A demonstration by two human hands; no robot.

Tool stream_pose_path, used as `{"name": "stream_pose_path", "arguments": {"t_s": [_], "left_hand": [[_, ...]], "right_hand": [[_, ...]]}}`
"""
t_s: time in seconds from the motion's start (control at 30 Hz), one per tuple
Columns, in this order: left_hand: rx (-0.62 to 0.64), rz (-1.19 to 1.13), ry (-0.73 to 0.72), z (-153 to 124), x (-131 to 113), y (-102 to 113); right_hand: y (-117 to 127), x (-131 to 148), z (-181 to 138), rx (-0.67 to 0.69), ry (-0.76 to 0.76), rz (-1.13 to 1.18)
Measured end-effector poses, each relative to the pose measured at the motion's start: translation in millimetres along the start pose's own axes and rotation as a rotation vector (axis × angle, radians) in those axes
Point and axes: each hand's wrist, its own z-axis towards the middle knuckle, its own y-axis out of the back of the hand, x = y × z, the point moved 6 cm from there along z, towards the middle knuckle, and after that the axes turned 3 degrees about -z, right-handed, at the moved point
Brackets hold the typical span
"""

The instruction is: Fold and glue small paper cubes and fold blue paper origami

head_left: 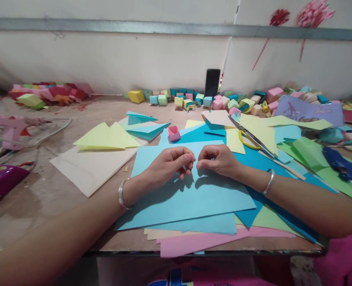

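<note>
The left hand [170, 162] is loosely curled, thumb near forefinger; the right hand [219, 161] curls likewise, fingertips just apart from the left's. Whether either pinches something tiny, I cannot tell. Beneath both: one top blue sheet [187, 204]. Just beyond: one pink box [174, 134]. Rightward, one pair of scissors [254, 138]; farther beyond, one phone [212, 82].

No word, brand or number is showing clearly enough to be read. Below the front edge of the bench [45, 182], small dark letters are running along a pink printed item [241, 281], but the lower edge of the view is cutting them off. A purple pouch [314, 110] is bearing pink marks too blurred to tell as lettering, and a magenta tool [3, 180] is showing illegible pale patches.
</note>
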Motion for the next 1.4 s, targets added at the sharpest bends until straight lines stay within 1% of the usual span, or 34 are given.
{"name": "stream_pose_path", "arguments": {"t_s": [0.1,0.17,0.27,0.33,0.4,0.43,0.5,0.57,0.63,0.73,0.77,0.83,0.9,0.97,1.07,1.17,1.33,1.4], "left_hand": [[0.026,0.064,-0.03,-1.6,-2.2,-3.8],[0.015,0.171,-0.098,-3.1,-6.4,-4.8],[-0.008,0.46,-0.303,-6.6,-18.0,-6.0],[0.012,0.681,-0.458,-10.0,-24.5,-9.7],[0.041,0.84,-0.557,-12.5,-26.5,-13.3],[0.049,0.89,-0.577,-13.0,-26.0,-14.4],[0.053,0.93,-0.571,-13.0,-23.9,-15.3],[0.06,0.891,-0.531,-12.7,-21.8,-16.5],[0.081,0.723,-0.417,-11.0,-17.9,-16.9],[0.086,0.316,-0.191,-8.2,-10.6,-16.1],[0.074,0.21,-0.155,-7.8,-10.0,-15.8],[0.05,0.107,-0.149,-7.5,-11.9,-15.0],[0.036,0.099,-0.178,-7.8,-15.1,-13.8],[0.022,0.14,-0.218,-9.0,-18.2,-12.0],[-0.016,0.304,-0.289,-12.0,-22.3,-9.1],[-0.023,0.45,-0.328,-14.0,-23.4,-9.2],[0.004,0.381,-0.236,-12.0,-19.5,-9.7],[0.011,0.435,-0.244,-11.6,-21.9,-10.6]], "right_hand": [[-1.3,1.0,-0.4,0.02,0.005,0.016],[-3.3,2.7,-0.7,0.045,0.003,0.031],[-7.4,3.0,-1.4,0.089,-0.057,0.105],[-11.1,2.2,-2.3,0.126,-0.119,0.19],[-14.5,2.1,-3.4,0.162,-0.164,0.261],[-15.6,2.3,-3.8,0.171,-0.177,0.282],[-16.2,2.6,-4.5,0.174,-0.189,0.294],[-15.6,2.8,-4.8,0.166,-0.186,0.276],[-13.8,4.3,-4.7,0.148,-0.152,0.228],[-9.3,8.1,-4.2,0.096,-0.068,0.124],[-8.2,8.9,-4.1,0.083,-0.051,0.103],[-7.6,8.4,-3.8,0.079,-0.055,0.108],[-8.8,6.3,-3.6,0.093,-0.097,0.167],[-10.5,4.8,-3.7,0.113,-0.14,0.236],[-13.0,5.0,-4.2,0.147,-0.176,0.304],[-14.8,5.0,-4.9,0.17,-0.203,0.35],[-16.3,7.5,-5.4,0.173,-0.225,0.386],[-16.9,9.4,-5.7,0.171,-0.239,0.401]]}}
